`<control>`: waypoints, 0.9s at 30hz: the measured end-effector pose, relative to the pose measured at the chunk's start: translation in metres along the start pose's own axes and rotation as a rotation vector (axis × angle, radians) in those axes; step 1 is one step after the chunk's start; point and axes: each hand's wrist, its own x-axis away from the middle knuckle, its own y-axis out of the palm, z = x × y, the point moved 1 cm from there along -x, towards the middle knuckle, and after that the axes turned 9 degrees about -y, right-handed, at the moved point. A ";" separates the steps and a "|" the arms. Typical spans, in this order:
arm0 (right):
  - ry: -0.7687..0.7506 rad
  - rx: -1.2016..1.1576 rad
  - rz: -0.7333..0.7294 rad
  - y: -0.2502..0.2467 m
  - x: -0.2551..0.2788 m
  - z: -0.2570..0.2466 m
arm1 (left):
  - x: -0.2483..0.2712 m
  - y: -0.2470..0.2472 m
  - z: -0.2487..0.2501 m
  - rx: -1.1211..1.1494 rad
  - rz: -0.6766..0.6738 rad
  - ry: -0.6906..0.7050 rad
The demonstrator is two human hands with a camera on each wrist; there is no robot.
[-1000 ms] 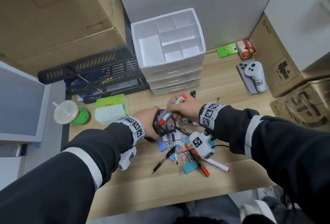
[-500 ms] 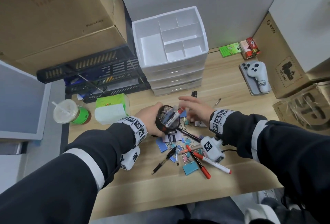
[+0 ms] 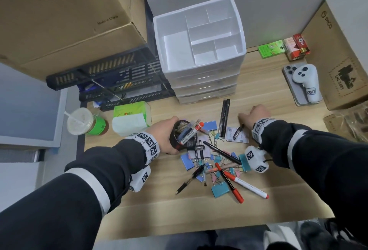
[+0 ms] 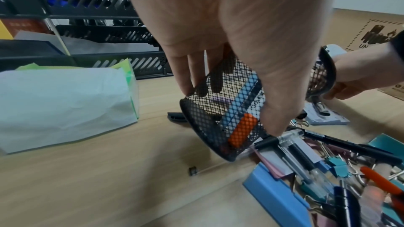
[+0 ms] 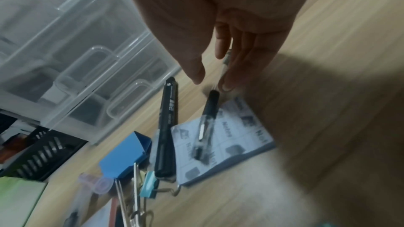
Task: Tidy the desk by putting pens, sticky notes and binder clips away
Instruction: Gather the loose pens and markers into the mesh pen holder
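My left hand (image 3: 167, 135) grips a black mesh pen cup (image 3: 185, 137), tilted just above the desk; the thumb and fingers wrap its wall (image 4: 218, 127). A red-capped marker (image 3: 196, 128) and a blue-capped one lean inside. My right hand (image 3: 254, 113) is off to the right, its fingers fairly straight. Their fingertips (image 5: 227, 84) touch the end of a clear pen (image 5: 205, 123), while the thumb stays apart. The pen lies on a printed note pad (image 3: 231, 135). A black marker (image 3: 224, 118) lies beside the pad. More pens, red markers and coloured binder clips (image 3: 219, 170) are heaped in front.
A white drawer organiser (image 3: 199, 40) with open top compartments stands at the back. A tissue pack (image 3: 129, 118), a drink cup (image 3: 81, 121) and black trays (image 3: 111, 82) are on the left. A phone with a white controller (image 3: 304, 82) and cardboard boxes are on the right.
My right hand let the red-capped marker drop into the cup, then moved right and down onto the clear pen. My left hand kept hold of the cup.
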 end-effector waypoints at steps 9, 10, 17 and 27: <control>-0.088 0.064 -0.039 0.026 -0.001 -0.053 | -0.012 -0.005 -0.002 -0.008 -0.014 0.009; -0.100 0.089 -0.056 0.028 -0.002 -0.057 | -0.014 -0.005 -0.002 0.010 -0.014 0.013; -0.079 0.134 -0.132 0.025 -0.003 -0.065 | -0.022 -0.004 0.000 0.090 -0.001 0.025; -0.073 -0.183 -0.302 0.011 0.004 -0.061 | -0.024 -0.010 0.000 0.044 0.006 -0.001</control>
